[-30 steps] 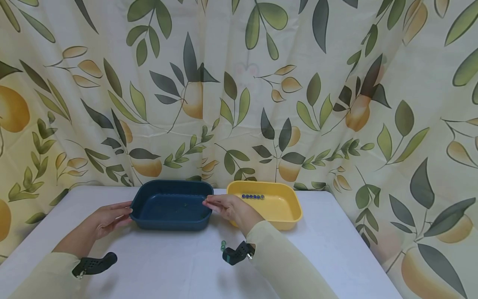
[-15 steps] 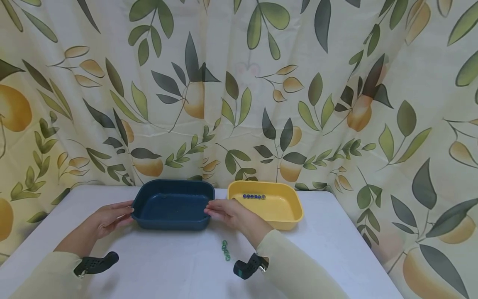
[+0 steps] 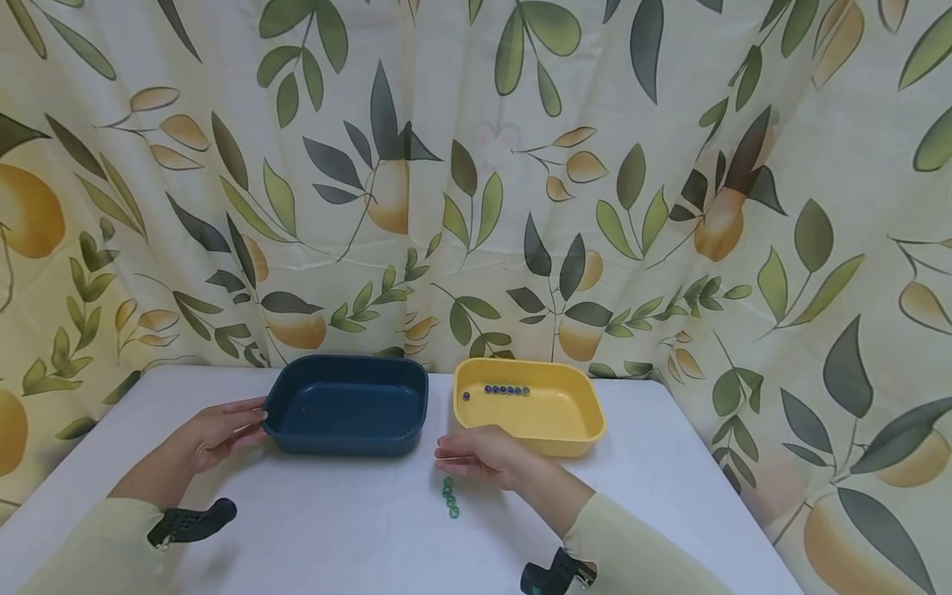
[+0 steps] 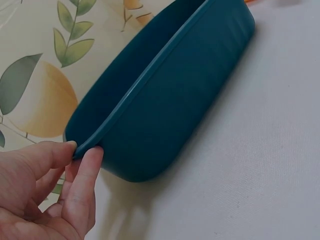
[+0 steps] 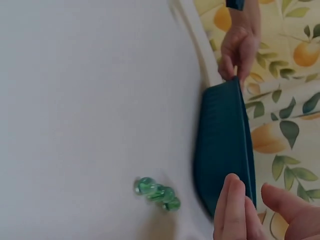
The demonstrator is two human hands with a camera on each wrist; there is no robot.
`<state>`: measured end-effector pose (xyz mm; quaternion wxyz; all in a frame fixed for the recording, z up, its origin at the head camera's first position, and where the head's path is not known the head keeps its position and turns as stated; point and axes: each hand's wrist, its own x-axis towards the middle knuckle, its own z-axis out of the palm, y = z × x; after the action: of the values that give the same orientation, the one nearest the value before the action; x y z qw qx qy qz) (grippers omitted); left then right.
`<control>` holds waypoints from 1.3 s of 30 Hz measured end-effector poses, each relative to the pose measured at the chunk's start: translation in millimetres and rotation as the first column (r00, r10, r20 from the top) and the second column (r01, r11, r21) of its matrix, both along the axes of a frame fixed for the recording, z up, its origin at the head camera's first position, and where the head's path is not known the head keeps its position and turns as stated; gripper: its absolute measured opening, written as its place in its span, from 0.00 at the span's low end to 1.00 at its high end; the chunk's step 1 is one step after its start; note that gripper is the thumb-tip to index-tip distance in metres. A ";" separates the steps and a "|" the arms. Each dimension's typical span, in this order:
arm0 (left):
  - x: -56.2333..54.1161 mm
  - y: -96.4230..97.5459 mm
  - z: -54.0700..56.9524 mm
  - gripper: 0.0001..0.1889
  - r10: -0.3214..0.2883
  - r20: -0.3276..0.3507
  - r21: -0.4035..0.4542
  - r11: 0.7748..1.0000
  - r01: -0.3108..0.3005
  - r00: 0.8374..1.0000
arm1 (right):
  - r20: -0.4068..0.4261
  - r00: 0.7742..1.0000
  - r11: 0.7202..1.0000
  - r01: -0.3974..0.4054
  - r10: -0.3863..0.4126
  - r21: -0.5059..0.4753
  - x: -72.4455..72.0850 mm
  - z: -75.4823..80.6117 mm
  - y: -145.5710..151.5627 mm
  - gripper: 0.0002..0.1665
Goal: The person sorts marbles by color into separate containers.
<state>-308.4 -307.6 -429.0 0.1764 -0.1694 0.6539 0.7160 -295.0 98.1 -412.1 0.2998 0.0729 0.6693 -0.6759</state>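
My left hand (image 3: 223,434) pinches the left rim of a dark blue plastic basin (image 3: 342,445) between thumb and fingers, as the left wrist view shows plainly. Inside the basin no marbles can be made out. Off the basin's right end, my right hand (image 3: 479,456) hovers over the table with its thumb apart from its fingers (image 5: 234,207) and nothing between them. Just below it a short line of several green glass marbles (image 3: 450,497) lies on the white cloth; the right wrist view shows these green marbles (image 5: 159,191) close together.
Right of the blue basin stands a yellow basin (image 3: 550,413). It holds a row of several dark blue marbles (image 3: 507,391) and a single one (image 3: 466,396) to their left. A leaf-and-fruit patterned curtain (image 3: 476,207) hangs behind the white-covered table (image 3: 335,529).
My right hand has left the blue basin's right rim and moved right and nearer, towards the green marbles. The single dark marble in the yellow basin has come into view. My left hand stays put.
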 end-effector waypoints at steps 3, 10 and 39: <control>0.1 -0.4 -0.2 0.36 -0.004 -0.007 -0.002 1.000 0.004 1.000 | -0.044 0.998 0.999 -0.038 0.039 0.028 5.6 -3.1 5.7 0.24; -0.6 -0.9 -1.0 0.36 -0.010 -0.018 -0.015 1.000 0.010 1.000 | -0.182 0.979 0.989 -0.068 0.091 0.129 14.4 -17.3 15.7 0.21; 0.5 -0.2 -1.3 0.34 0.010 -0.002 -0.006 1.000 -0.010 1.000 | -0.312 0.931 0.936 -0.073 0.188 0.345 6.3 -45.8 12.6 0.12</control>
<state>-307.9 -307.8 -430.3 0.1717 -0.1724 0.6555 0.7150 -288.8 110.7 -457.9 0.2083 -0.0414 0.8170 -0.5361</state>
